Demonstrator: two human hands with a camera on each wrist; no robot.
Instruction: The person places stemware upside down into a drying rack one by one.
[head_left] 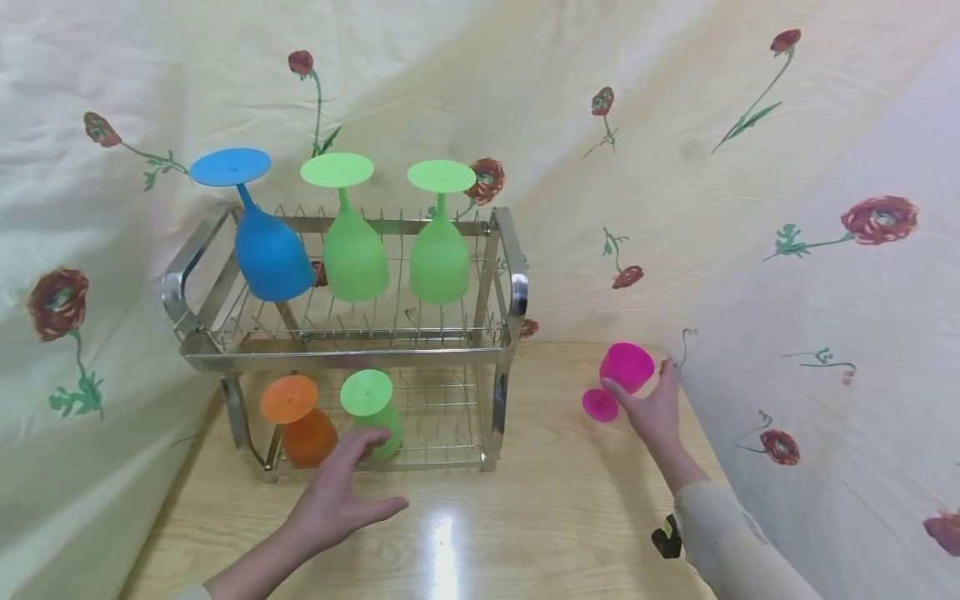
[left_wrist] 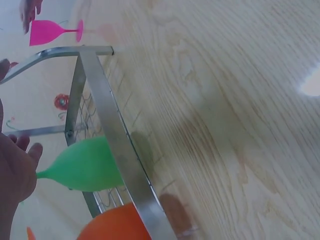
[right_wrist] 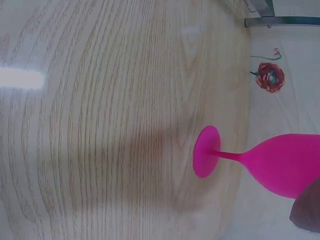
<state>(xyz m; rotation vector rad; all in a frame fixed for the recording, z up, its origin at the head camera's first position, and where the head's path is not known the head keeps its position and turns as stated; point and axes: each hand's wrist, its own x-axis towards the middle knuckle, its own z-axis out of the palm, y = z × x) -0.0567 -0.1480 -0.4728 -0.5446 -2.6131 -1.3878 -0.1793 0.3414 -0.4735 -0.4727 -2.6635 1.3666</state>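
Note:
A pink goblet [head_left: 627, 367] stands upright on the table at the right; its stem and foot show in the right wrist view. My right hand [head_left: 654, 408] is beside its bowl, thumb and fingers spread to either side; whether they touch it I cannot tell. My left hand [head_left: 330, 500] is in front of the rack's lower tier, thumb and fingers apart, with nothing held. Nearest to it is an upside-down green goblet [left_wrist: 90, 165], beside an upside-down orange goblet [head_left: 307, 437].
A two-tier metal dish rack [head_left: 352, 358] stands left of centre. On its top tier, a blue goblet [head_left: 272, 254] and two green goblets [head_left: 356, 258] are upside down. Flower-printed cloth [head_left: 555, 167] hangs behind and at both sides. A small black object [head_left: 666, 537] is by the right sleeve.

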